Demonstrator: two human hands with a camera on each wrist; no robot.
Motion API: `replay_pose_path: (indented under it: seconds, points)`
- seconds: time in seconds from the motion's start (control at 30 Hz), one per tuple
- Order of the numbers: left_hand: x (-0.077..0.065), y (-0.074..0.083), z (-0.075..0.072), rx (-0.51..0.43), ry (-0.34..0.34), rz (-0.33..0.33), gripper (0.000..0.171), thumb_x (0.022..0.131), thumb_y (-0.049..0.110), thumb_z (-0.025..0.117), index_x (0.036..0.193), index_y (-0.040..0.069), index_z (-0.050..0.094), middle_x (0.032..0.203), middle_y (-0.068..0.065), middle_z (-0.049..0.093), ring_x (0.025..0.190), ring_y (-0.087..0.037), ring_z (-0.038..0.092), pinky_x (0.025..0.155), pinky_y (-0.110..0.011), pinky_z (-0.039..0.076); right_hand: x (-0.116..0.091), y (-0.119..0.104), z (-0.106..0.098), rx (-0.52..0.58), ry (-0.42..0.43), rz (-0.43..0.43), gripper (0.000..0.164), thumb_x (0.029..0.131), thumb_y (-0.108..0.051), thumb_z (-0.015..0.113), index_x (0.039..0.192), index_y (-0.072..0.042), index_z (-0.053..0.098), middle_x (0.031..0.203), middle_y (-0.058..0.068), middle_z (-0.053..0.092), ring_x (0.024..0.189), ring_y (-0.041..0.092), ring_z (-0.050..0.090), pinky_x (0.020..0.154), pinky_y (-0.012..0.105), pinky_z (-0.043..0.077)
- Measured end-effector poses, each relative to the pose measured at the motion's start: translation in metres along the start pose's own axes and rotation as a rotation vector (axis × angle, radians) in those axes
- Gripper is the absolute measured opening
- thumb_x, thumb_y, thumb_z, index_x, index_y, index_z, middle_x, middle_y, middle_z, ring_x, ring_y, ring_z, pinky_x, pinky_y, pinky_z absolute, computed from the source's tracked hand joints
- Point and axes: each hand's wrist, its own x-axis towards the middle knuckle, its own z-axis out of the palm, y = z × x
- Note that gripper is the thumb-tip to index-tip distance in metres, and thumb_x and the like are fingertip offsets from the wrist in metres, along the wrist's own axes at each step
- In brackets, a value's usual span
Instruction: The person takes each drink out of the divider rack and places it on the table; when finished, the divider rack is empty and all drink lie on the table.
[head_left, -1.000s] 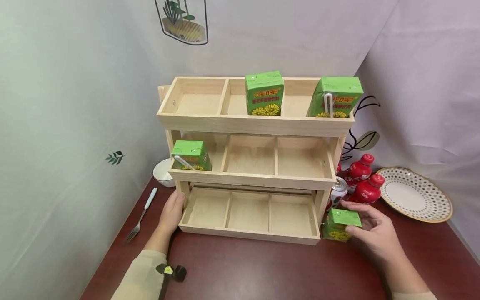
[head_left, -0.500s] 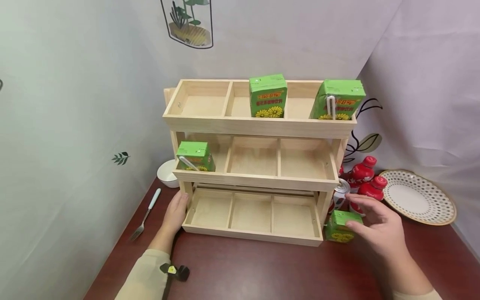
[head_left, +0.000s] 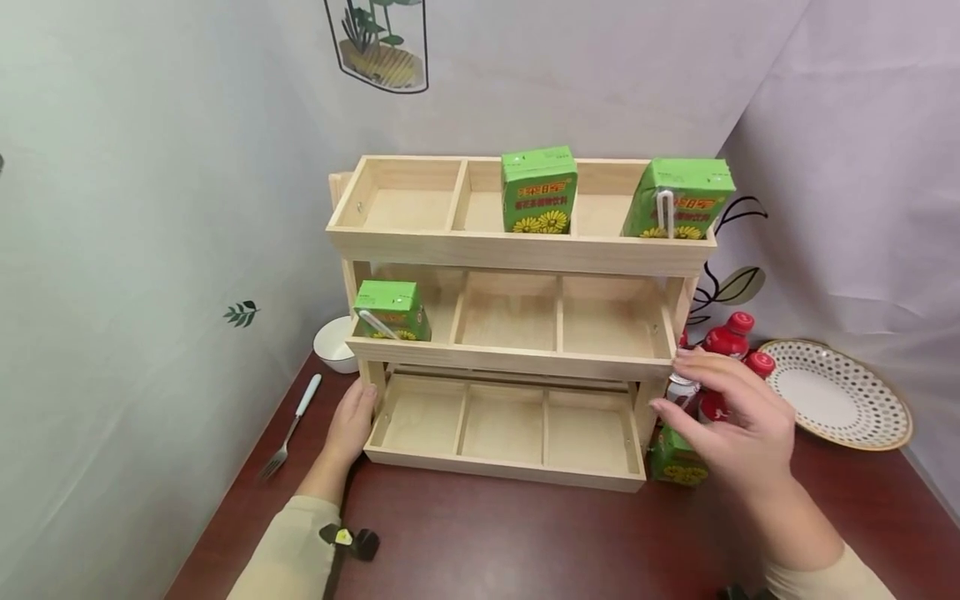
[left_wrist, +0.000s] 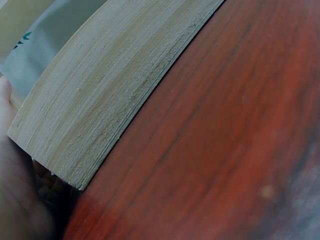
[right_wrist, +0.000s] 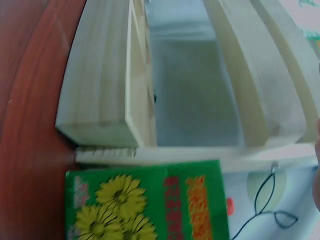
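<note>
My left hand [head_left: 352, 421] rests against the left end of the light wooden three-tier rack [head_left: 502, 362], its fingers lying along the bottom tray. In the left wrist view, part of that hand [left_wrist: 15, 185] lies beside a wooden panel. At the rack's lower right, my right hand [head_left: 738, 417] hovers with thumb and fingers spread and nothing between them. Behind and below it stands a green drink carton [head_left: 678, 467] with yellow flowers, partly hidden by the hand. Its printed front [right_wrist: 150, 205] shows in the right wrist view, close to the rack's end.
Two green cartons occupy the top tier: one in the middle [head_left: 540, 192], another at the right [head_left: 678, 200]. A third carton [head_left: 390, 312] sits middle-tier left. Around the rack are a bowl [head_left: 335, 343], a fork [head_left: 292, 425], red bottles [head_left: 727, 335], a can [head_left: 681, 392] and a dotted plate [head_left: 832, 396].
My right hand has let go of the carton on the table and moved up and slightly left, near the rack's right side. The left hand keeps its place at the rack.
</note>
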Motion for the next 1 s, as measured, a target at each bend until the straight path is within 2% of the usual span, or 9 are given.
replay_pose_path:
  seconds: [0.13,0.27,0.37,0.53,0.77,1.0]
  points:
    - [-0.004,0.023,-0.003,0.015,-0.009,-0.016,0.044,0.106,0.021,0.034,0.140,-0.005,0.044,0.141,-0.024,0.045,0.127,-0.034,0.042,0.105,-0.048,0.031,0.006,-0.007,0.016,0.037,-0.103,-0.022,0.039,0.068,-0.020,0.089,0.087,0.010,0.072,0.089,0.023,0.069,0.088,0.027,0.066,0.090,0.027,0.048]
    - [0.000,-0.001,0.001,-0.001,-0.004,-0.017,0.044,0.106,0.022,0.035,0.141,-0.001,0.044,0.142,-0.022,0.044,0.128,-0.033,0.041,0.105,-0.050,0.030,0.017,-0.019,0.034,0.054,-0.209,-0.054,0.032,0.077,-0.021,0.082,0.092,0.006,0.073,0.092,0.022,0.069,0.090,0.030,0.065,0.092,0.029,0.047]
    - [0.004,-0.018,0.003,0.007,0.003,0.008,0.043,0.106,0.023,0.036,0.141,0.002,0.046,0.142,-0.020,0.046,0.128,-0.031,0.042,0.105,-0.050,0.030,0.029,-0.027,0.049,0.063,-0.269,-0.082,0.031,0.082,-0.022,0.076,0.095,0.006,0.072,0.095,0.022,0.068,0.090,0.033,0.064,0.092,0.030,0.046]
    - [0.007,-0.021,0.004,0.041,0.022,0.045,0.042,0.106,0.025,0.036,0.139,0.003,0.049,0.140,-0.018,0.049,0.127,-0.030,0.044,0.105,-0.050,0.031,0.043,-0.027,0.076,0.045,-0.348,-0.126,0.030,0.079,-0.017,0.076,0.100,0.004,0.071,0.101,0.018,0.069,0.093,0.032,0.064,0.092,0.032,0.046]
    - [0.005,-0.022,0.002,0.054,0.025,0.058,0.043,0.105,0.028,0.037,0.138,0.003,0.050,0.138,-0.018,0.050,0.126,-0.030,0.045,0.104,-0.050,0.031,0.048,-0.016,0.109,0.008,-0.425,-0.049,0.040,0.077,-0.020,0.075,0.113,-0.001,0.068,0.115,0.012,0.066,0.108,0.025,0.060,0.098,0.032,0.042]
    - [0.005,-0.023,0.001,0.074,0.023,0.089,0.041,0.105,0.024,0.039,0.139,0.002,0.049,0.136,-0.018,0.051,0.124,-0.029,0.046,0.102,-0.048,0.033,0.055,-0.013,0.129,-0.035,-0.492,-0.019,0.045,0.081,-0.027,0.072,0.118,-0.003,0.065,0.120,0.009,0.063,0.114,0.020,0.055,0.100,0.032,0.040]
